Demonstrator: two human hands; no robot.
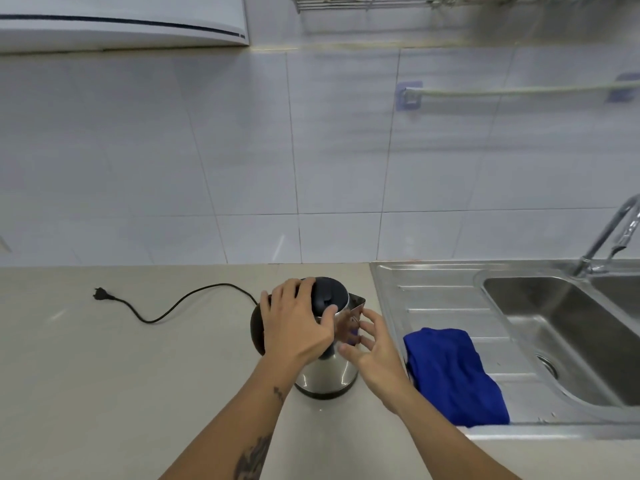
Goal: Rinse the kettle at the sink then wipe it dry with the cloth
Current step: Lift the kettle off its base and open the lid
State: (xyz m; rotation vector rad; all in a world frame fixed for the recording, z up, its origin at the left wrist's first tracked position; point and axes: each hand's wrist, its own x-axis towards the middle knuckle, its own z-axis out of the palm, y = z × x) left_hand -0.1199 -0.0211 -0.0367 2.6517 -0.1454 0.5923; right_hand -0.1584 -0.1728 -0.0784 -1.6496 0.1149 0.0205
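A stainless steel kettle [327,377] with a black lid stands upright on the beige counter, just left of the sink's drainboard. My left hand [298,323] lies over its top and handle side, fingers wrapped on the lid. Beside the spout, my right hand [372,344] is spread with fingers apart, close to the steel wall, holding nothing. A crumpled blue cloth [453,375] lies on the drainboard to the right of the kettle. The steel sink [526,306] has its basin further right, with a chrome tap [609,233] above it.
A black power cord with its plug [104,294] trails across the counter [104,375] to the left, leading behind the kettle. The white tiled wall carries a towel rail [512,91] and a wire rack higher up.
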